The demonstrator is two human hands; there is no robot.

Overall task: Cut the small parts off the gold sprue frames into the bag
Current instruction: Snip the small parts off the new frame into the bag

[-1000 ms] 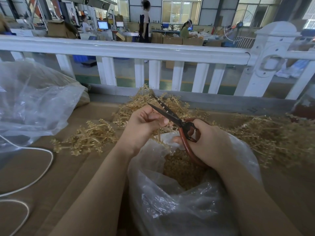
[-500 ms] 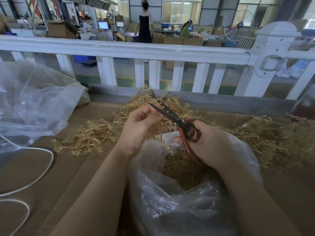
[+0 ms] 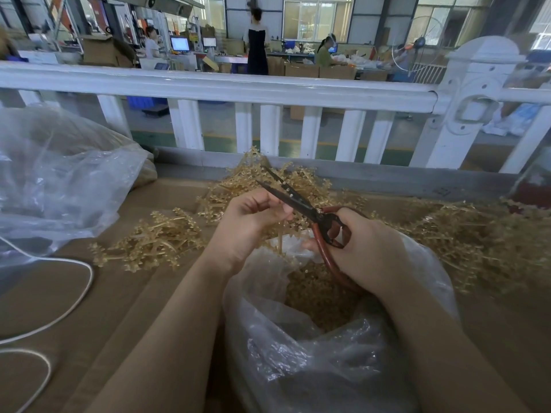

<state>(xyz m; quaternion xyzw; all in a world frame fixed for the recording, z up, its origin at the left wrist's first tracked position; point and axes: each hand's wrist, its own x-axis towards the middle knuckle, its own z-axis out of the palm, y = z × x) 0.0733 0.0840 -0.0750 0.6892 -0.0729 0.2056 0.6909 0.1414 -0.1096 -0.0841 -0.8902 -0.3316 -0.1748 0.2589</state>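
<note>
Beyond a white railing (image 3: 226, 90) I am looking out over a factory floor, where people are working at benches among cardboard boxes and lit monitors. On my side of the railing, a brown counter (image 3: 125, 299) is carrying loose heaps of gold sprue frames (image 3: 155, 242), one pile to the left of my arms, another behind the hands and a wide spread on the right.

My left hand (image 3: 253, 222) is curling its fingers and pinching one sprue frame (image 3: 293, 226), which is hanging just over the mouth of the clear plastic bag (image 3: 313, 362); most of that frame is hidden behind the hand, so I cannot tell exactly how it is being held. My right hand (image 3: 369, 251) is gripping the scissors (image 3: 310, 210) by their red-brown handle loops, fingers wrapping through them. Their dark blades are standing apart, pointing up and to the left, and the lower blade is passing close by the left fingertips.

Inside the bag, directly under both hands, a mass of small gold parts (image 3: 319, 296) is lying loose. A second, bigger clear bag (image 3: 59, 180) is slumping at the left edge of the counter, and a white cable (image 3: 68, 311) is looping across the surface below it.
</note>
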